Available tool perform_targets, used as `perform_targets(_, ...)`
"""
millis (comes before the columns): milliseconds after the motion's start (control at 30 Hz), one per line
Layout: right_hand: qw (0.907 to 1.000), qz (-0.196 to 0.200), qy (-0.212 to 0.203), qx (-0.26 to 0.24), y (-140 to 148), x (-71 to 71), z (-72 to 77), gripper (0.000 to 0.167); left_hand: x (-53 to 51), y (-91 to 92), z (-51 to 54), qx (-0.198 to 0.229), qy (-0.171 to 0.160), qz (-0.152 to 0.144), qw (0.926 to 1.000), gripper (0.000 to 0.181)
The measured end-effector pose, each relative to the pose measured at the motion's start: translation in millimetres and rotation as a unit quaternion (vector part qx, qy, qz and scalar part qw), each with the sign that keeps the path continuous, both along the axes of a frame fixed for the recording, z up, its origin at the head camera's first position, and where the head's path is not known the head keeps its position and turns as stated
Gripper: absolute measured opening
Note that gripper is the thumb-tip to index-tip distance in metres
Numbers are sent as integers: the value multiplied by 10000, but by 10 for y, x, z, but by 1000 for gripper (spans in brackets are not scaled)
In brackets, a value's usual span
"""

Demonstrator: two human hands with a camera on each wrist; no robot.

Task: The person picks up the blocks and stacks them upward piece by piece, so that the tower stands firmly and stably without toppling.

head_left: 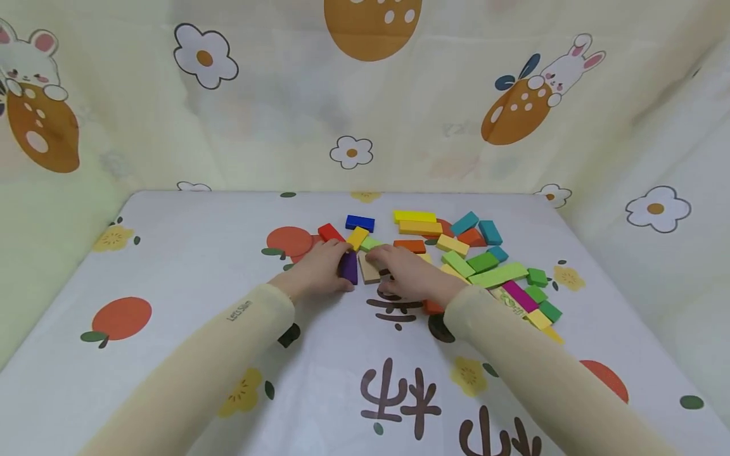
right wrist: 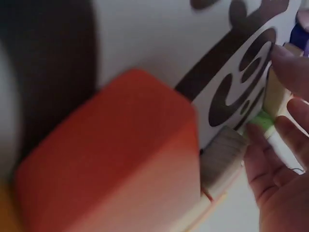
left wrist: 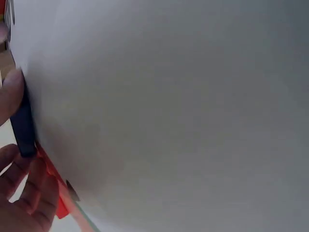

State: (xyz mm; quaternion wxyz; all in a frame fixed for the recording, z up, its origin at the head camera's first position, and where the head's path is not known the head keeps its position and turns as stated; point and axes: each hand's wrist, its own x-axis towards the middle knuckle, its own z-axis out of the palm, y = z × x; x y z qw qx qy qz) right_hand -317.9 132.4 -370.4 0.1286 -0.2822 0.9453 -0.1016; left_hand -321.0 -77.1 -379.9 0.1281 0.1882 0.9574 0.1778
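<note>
In the head view my left hand (head_left: pixel 318 269) grips a purple block (head_left: pixel 350 268) by its two ends. The left wrist view shows the thumb and fingers of this hand (left wrist: pixel 26 188) at opposite ends of the dark block (left wrist: pixel 23 128). Just to the right, my right hand (head_left: pixel 412 273) holds a plain wooden block (head_left: pixel 367 271), thumb near its front end and fingers at its far end. The right wrist view has that hand (right wrist: pixel 282 169) around the wooden block (right wrist: pixel 274 93), fingers beside a light green block (right wrist: pixel 262 120).
Behind the hands lie a red block (head_left: pixel 329 232), a yellow block (head_left: pixel 357 238) and a blue block (head_left: pixel 360 223). Several coloured blocks spread to the right, including a long green one (head_left: pixel 499 275). An orange-red block (right wrist: pixel 116 154) is near the right wrist.
</note>
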Motion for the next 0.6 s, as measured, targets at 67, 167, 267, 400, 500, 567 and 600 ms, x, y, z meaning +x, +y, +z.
perform_targets(67, 9996, -74, -121, -228, -28, -32, 1, 53, 8, -18, 15, 225, -138, 68, 9996, 80)
perform_targets(167, 9985, -159, -316, -422, -55, 11, 32, 52, 50, -71, 14, 483, -258, 57, 9985, 79)
perform_targets(267, 9971, -98, -521, -548, -82, 112, 48, 57, 156, -151, 4, 672, -398, 49, 9969, 76)
perform_targets(400, 9939, 56, -789, -766, -116, 285, 21, 65, 371, -247, 2, 778, -533, 14, 9955, 74)
perform_targets(500, 9918, 96, -943, -859, -128, 410, -22, 73, 526, -285, -6, 814, -582, -31, 9950, 76)
perform_targets(567, 9917, 42, -967, -841, -133, 470, -51, 80, 601, -302, -16, 837, -595, 1, 9947, 79)
perform_targets(600, 9923, -10, -938, -813, -132, 486, -67, 83, 627, -312, -22, 844, -592, 37, 9947, 80)
